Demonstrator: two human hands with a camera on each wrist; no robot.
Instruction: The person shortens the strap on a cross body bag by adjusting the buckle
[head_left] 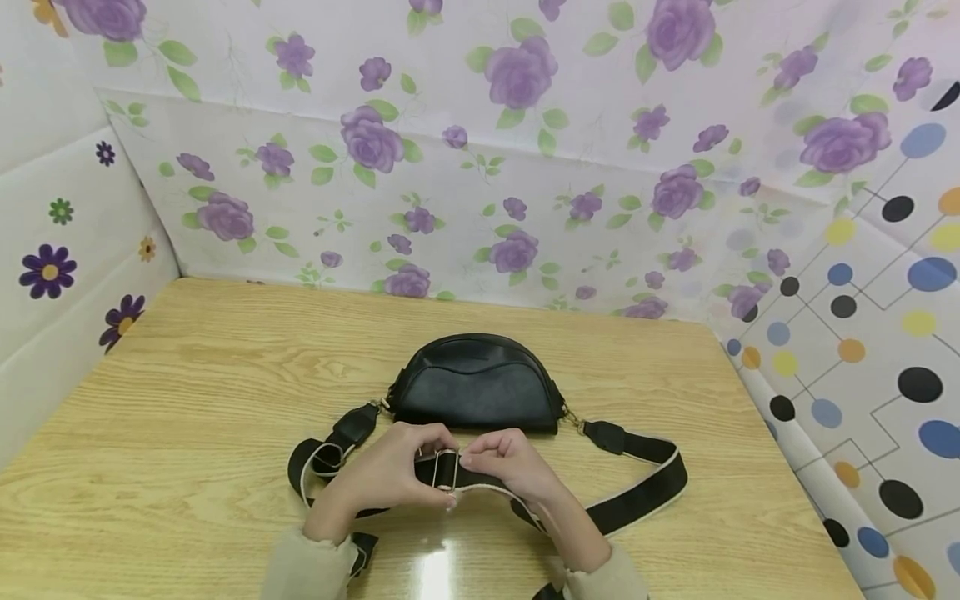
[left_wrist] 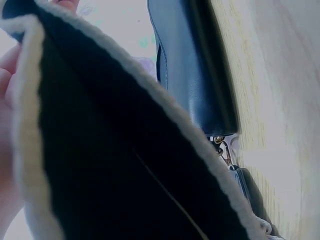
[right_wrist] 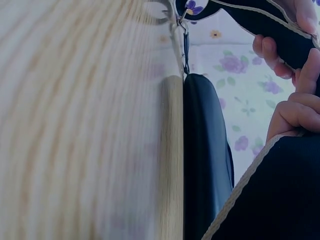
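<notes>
W/ L hand grips strap at buckle; w/ R hand pinches it alongside, prob. to steady buckle near bag.

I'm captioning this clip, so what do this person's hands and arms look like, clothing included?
The left hand and right hand are bare, with no gloves visible. The left sleeve and right sleeve are pale beige and loose-looking, ending short of the hands. I see no pattern on either sleeve.
</notes>
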